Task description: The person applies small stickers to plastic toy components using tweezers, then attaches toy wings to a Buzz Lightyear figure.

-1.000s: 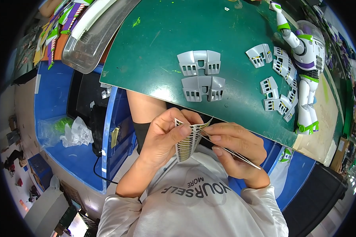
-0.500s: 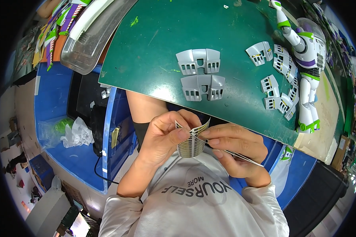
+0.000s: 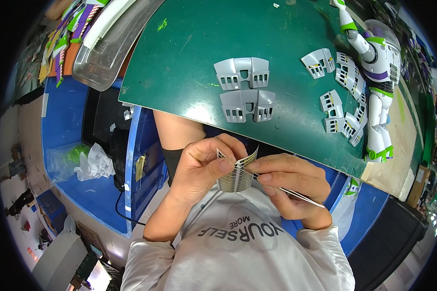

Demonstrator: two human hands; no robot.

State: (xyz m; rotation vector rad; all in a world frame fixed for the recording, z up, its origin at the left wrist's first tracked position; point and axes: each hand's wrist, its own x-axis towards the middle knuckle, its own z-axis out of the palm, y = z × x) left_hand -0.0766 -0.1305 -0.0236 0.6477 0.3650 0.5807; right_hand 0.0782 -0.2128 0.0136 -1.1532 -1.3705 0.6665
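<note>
My left hand (image 3: 196,169) pinches the top of a curled sticker sheet (image 3: 234,183), which has rows of small yellowish labels and bends downward in front of my shirt. In my right hand (image 3: 298,178) is a pair of metal tweezers (image 3: 303,196), its rear ends sticking out to the right. The tweezer tips meet the sheet's upper edge beside my left fingertips; whether a label is between them is too small to tell. Beyond my hands on the table, two grey slotted plastic parts (image 3: 242,73) lie one behind the other, apart from both hands.
A green tabletop (image 3: 179,63) spreads ahead of me. Several slotted parts with yellow-and-black labels (image 3: 331,104) lie at its right, beside a white, green and purple toy figure (image 3: 381,72). A clear plastic tray (image 3: 99,63) and a blue bin (image 3: 63,169) are at the left.
The tabletop and its parts have shifted very slightly up and left in view. Both hands keep their grips, and the tweezers stay at the sheet's top edge with a slight change of tilt.
</note>
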